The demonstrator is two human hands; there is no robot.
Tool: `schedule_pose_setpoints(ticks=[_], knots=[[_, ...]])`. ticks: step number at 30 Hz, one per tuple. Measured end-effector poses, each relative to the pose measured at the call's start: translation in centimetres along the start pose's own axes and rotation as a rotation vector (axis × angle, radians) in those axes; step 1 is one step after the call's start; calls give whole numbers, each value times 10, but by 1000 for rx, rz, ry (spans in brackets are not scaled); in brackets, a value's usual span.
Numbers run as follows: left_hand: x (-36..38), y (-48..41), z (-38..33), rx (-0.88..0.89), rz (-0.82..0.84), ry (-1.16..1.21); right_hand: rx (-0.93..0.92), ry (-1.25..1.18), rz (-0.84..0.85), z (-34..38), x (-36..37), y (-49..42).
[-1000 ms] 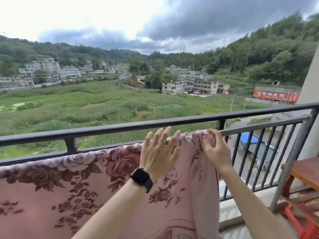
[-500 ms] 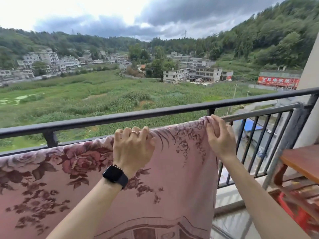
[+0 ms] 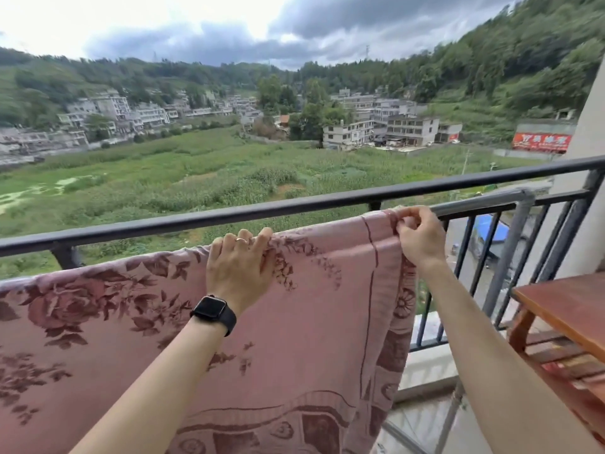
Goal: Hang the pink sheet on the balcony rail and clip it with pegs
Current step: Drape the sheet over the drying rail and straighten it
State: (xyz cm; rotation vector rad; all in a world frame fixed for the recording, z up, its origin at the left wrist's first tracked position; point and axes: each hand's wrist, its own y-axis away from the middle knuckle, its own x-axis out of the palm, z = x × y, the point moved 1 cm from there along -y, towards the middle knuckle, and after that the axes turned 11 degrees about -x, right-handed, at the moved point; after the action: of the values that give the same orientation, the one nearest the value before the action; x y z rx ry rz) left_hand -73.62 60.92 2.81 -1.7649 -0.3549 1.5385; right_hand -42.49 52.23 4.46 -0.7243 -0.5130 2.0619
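Note:
The pink sheet [image 3: 294, 322], printed with dark red roses, hangs draped over a grey metal bar [image 3: 484, 204] that runs just inside the black balcony rail [image 3: 294, 208]. My left hand [image 3: 240, 270], with a ring and a black watch on the wrist, lies over the sheet's top fold with its fingers curled on it. Further right, my right hand [image 3: 419, 237] pinches the sheet's top right corner at the bar. No pegs are in view.
A brown wooden table [image 3: 569, 309] stands at the right, with red items under it. A pale wall pillar [image 3: 589, 178] closes the right end of the rail. Beyond the railing lie green fields and buildings far below.
Both hands slid right along the bar and spread the sheet; its bunched right edge now lies flatter. My left hand went from fingers spread to curled on the fold.

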Motion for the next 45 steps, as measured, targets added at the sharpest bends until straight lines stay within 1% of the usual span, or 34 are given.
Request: schedule_pose_setpoints(ticks=[1, 2, 5, 7, 9, 10, 11, 12, 13, 14, 15, 16, 17, 18, 19, 20, 21, 22, 23, 24, 28, 31, 32, 34, 36, 38, 39, 40, 41, 43, 45], knots=[[-1, 0, 1, -22, 14, -12, 11, -15, 36, -3, 7, 8], [0, -2, 7, -43, 29, -23, 8, -32, 37, -3, 18, 17], [-4, -6, 5, -41, 47, -4, 11, -76, -47, -1, 33, 32], [-4, -12, -10, 15, 35, 46, 120, -209, -38, 4, 39, 29], [-2, -25, -26, 44, 38, 114, 288, -369, 26, 10, 46, 23], [0, -31, -38, 51, 53, 136, 341, -384, 99, 11, 45, 19], [2, -37, -47, 57, 69, 146, 362, -365, 202, 12, 44, 14], [6, -41, -54, 59, 79, 138, 340, -317, 291, 11, 41, 8], [10, -46, -58, 59, 72, 120, 270, -227, 325, 8, 35, 0], [17, -51, -57, 65, 56, 99, 172, -119, 295, 5, 28, -10], [23, -55, -56, 83, 31, 85, 92, -8, 189, 0, 17, -22], [29, -56, -56, 106, 1, 69, 64, 75, 24, -7, -1, -36], [34, -55, -54, 125, -23, 51, 74, 121, -150, -15, -19, -48], [38, -54, -52, 130, -39, 40, 108, 163, -275, -25, -34, -57], [40, -53, -49, 128, -59, 41, 144, 221, -299, -39, -43, -62], [43, -53, -45, 118, -62, 39, 167, 277, -228, -53, -42, -61], [56, -61, -25, 86, -58, 30, 149, 313, -125, -64, -13, -58], [67, -71, -10, 46, -37, 19, 139, 316, -42, -72, 16, -53], [71, -75, -11, 39, -23, 7, 131, 299, 10, -79, 26, -46], [70, -78, -19, 45, -19, 14, 132, 260, 38, -85, 34, -40], [64, -79, -72, 105, -10, 92, 82, 89, 52, -90, 59, -28], [71, -86, -102, 85, 40, 74, 32, -43, 146, -83, 72, -24], [76, -87, -101, 67, 37, 61, 7, -91, 170, -81, 74, -28], [83, -88, -91, 35, 5, 48, -16, -146, 148, -82, 68, -46], [87, -84, -64, 39, -14, 29, -7, -147, 20, -79, 54, -72], [86, -81, -44, 37, -29, 3, 57, -153, -134, -80, 31, -101], [83, -79, -32, 21, -14, 0, 94, -170, -177, -81, 27, -106], [80, -77, -26, 7, 5, -8, 123, -163, -188, -84, 24, -108], [77, -75, -21, -6, 25, -22, 135, -133, -164, -87, 27, -103], [71, -76, -22, -34, 59, -37, 140, -101, -55, -98, 38, -85], [66, -79, -20, -17, 71, -45, 154, -145, 19, -101, 57, -61]])
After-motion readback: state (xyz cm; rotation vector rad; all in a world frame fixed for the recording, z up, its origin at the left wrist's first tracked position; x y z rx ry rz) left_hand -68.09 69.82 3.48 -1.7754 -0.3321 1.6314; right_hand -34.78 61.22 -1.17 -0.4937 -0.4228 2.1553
